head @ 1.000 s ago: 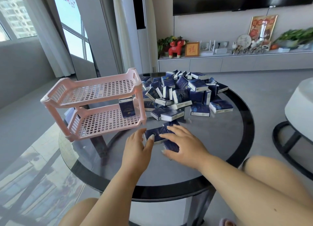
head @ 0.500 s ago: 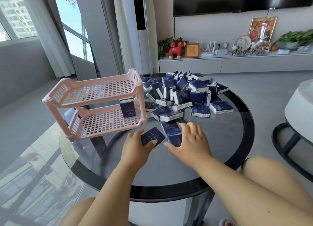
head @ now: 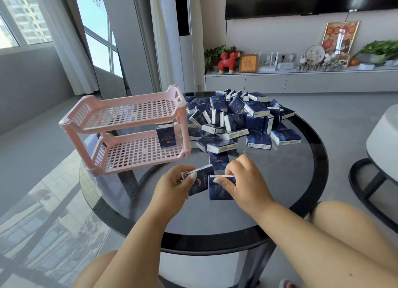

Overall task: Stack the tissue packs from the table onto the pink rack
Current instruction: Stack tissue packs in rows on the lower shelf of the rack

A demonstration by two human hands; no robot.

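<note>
From the head view, I have my left hand curled around one tissue pack, thumb across its face, lifted a little and tilted over the glass table. My right hand pinches a second pack by its top edge, thumb on the front and fingers behind; that pack stands upright just beside the first, and I cannot tell whether its bottom edge rests on the glass. A third pack lies flat just beyond my hands. The main heap of packs sits at the far side of the table, well apart from my hands. The pink rack stands to the left, its top shelf bare, its lower shelf holding one upright pack at the right end. I judge this as the gathering step, very early in the job. The next move calls for squaring the two packs together, then carrying them left and setting them upright next to the one on the lower shelf, clearing the shelf's raised rim.
</note>
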